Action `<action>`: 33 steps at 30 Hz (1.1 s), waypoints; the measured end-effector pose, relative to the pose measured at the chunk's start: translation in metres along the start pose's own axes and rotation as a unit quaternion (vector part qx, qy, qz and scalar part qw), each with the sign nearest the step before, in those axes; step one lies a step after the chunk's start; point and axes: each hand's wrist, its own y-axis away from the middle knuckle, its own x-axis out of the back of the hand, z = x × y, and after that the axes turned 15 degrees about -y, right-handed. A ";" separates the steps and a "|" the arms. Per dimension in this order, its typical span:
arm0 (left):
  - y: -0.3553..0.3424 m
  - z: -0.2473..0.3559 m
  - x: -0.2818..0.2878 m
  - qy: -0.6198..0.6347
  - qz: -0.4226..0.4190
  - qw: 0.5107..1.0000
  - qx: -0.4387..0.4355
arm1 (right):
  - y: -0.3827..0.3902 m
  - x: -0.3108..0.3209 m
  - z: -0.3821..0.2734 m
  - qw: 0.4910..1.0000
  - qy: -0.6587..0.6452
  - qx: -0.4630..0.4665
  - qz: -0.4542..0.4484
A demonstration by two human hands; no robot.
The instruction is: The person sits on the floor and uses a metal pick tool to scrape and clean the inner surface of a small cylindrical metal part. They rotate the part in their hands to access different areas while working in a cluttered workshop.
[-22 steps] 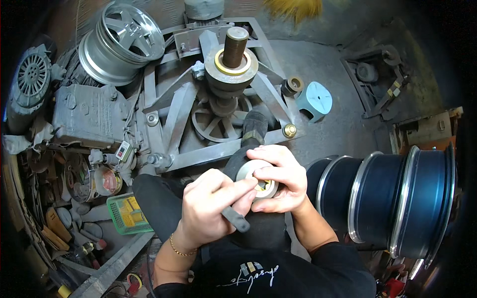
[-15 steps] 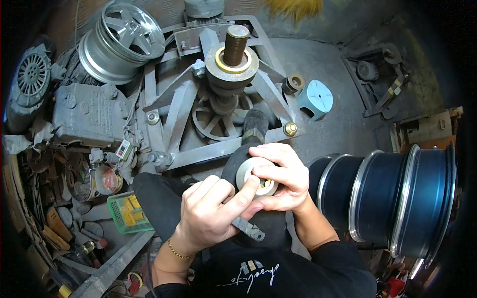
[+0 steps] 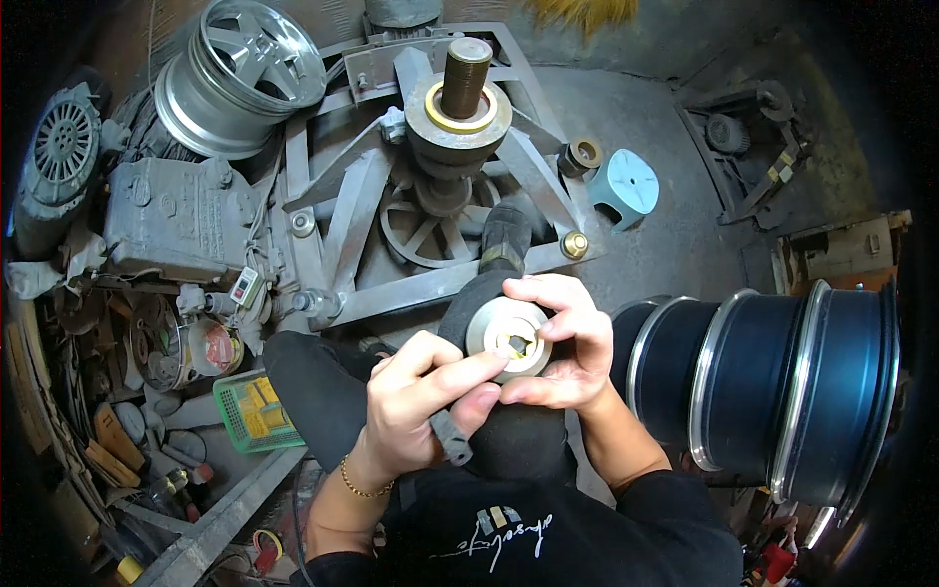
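My right hand (image 3: 575,342) is curled round the edge of a pale round metal collar (image 3: 489,321) held over my knee. Its middle opening shows a smaller inner ring and bits of yellow. My left hand (image 3: 416,399) is closed round a short flat grey bar (image 3: 450,437) with a notched end; most of the bar is hidden in the palm. The left index finger reaches across to the inner ring of the collar, and the left thumb lies just below its rim.
Ahead stands a steel frame (image 3: 401,298) carrying a threaded spindle (image 3: 466,83). A silver wheel rim (image 3: 196,112) leans at the far left; dark rims (image 3: 743,382) are stacked at the right. A light-blue stool (image 3: 626,186) and a green basket (image 3: 233,416) are nearby.
The collar has tipped so its face and opening show more. My right fingers have lifted off its middle to its edge. The bar in my left hand has shifted left and slightly up.
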 end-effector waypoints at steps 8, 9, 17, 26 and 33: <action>-0.004 0.002 0.001 -0.111 -0.018 0.993 -0.046 | -0.011 0.001 -0.010 0.997 0.065 -0.017 -0.028; -0.006 0.006 0.005 -0.112 -0.027 0.993 -0.041 | -0.014 0.001 -0.013 0.996 0.076 -0.019 -0.031; -0.007 0.015 0.010 -0.118 -0.053 0.989 -0.069 | -0.014 0.001 -0.015 0.993 0.106 -0.014 -0.053; -0.004 0.004 -0.007 -0.145 0.002 0.988 -0.059 | -0.008 -0.004 -0.013 0.998 0.057 -0.035 0.003; -0.014 0.013 0.006 -0.042 -0.043 0.998 -0.013 | -0.012 -0.003 -0.013 0.997 0.080 -0.017 -0.007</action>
